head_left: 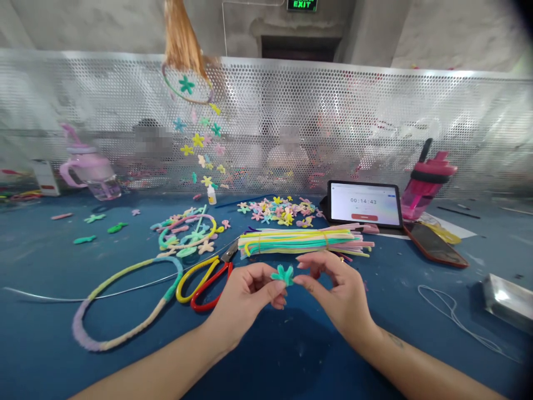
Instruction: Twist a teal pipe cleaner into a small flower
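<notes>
A small teal pipe-cleaner flower [282, 274] is pinched between the thumb and fingers of my left hand [253, 289]. Just to its right, my right hand [335, 289] has thumb and index finger apart, the thumb tip at the flower's edge; whether it touches, I cannot tell. Behind both hands lies a bundle of coloured pipe cleaners [291, 242], tied with bands. Scissors [208, 283] with one yellow and one red handle rest left of my left hand. Farther left is a large ring [120, 272] wrapped in pastel fuzzy sections.
Loose flowers form a pile [283, 211] behind the bundle. A smaller ring [189, 230] lies among other pieces. A flower mobile [202, 139] hangs at the back. A tablet [363, 203], phone [435, 244], pink cup [427, 186], metal box [508, 300] and cord [452, 316] are on the right.
</notes>
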### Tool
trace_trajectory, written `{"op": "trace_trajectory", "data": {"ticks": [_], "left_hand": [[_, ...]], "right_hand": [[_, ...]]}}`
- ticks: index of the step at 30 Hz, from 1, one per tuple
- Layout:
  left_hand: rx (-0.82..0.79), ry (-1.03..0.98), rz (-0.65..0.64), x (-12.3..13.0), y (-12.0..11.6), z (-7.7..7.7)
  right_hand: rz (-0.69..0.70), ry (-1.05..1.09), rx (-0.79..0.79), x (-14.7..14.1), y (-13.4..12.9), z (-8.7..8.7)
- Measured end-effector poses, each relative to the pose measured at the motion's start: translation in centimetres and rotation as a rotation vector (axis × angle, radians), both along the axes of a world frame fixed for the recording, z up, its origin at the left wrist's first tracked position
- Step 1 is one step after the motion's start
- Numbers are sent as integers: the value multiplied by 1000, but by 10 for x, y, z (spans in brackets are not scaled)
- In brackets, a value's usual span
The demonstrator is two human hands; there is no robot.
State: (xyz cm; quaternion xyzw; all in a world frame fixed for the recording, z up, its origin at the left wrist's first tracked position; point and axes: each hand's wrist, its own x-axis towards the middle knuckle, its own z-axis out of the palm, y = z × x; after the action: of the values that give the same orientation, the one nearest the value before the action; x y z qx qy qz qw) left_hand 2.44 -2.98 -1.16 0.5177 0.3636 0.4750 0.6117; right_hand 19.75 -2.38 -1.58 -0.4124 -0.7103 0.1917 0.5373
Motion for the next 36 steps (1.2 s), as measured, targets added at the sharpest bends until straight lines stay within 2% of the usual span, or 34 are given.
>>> {"op": "trace_trajectory", "data": {"ticks": [3, 9, 11, 15, 22, 26, 32, 34, 36], "left_hand": [[1, -4, -9, 0, 1, -1], [-27, 13, -55, 1, 1, -3], [-16, 37, -70, 1, 1, -4], [60, 128, -72, -1, 0, -2], [298, 360, -20, -2, -2, 0], [457, 499, -14, -3, -1, -1], [644, 592, 13, -3, -2, -3], [632, 593, 14, -3, -1, -5], [507, 533, -3, -3, 1, -6]], "right_hand": [[63, -1, -65, -1, 1, -1], [133, 49, -85, -2, 1, -2], [193, 101, -176, -3, 2, -3], [327, 272, -459, -6, 2, -4], [452, 564, -768, -11, -6, 0], [521, 660, -906, -11, -6, -2], [542, 728, -1021, -14, -10, 0], [552, 692, -1035, -15, -11, 0], [478, 591, -951, -15, -10, -1]]}}
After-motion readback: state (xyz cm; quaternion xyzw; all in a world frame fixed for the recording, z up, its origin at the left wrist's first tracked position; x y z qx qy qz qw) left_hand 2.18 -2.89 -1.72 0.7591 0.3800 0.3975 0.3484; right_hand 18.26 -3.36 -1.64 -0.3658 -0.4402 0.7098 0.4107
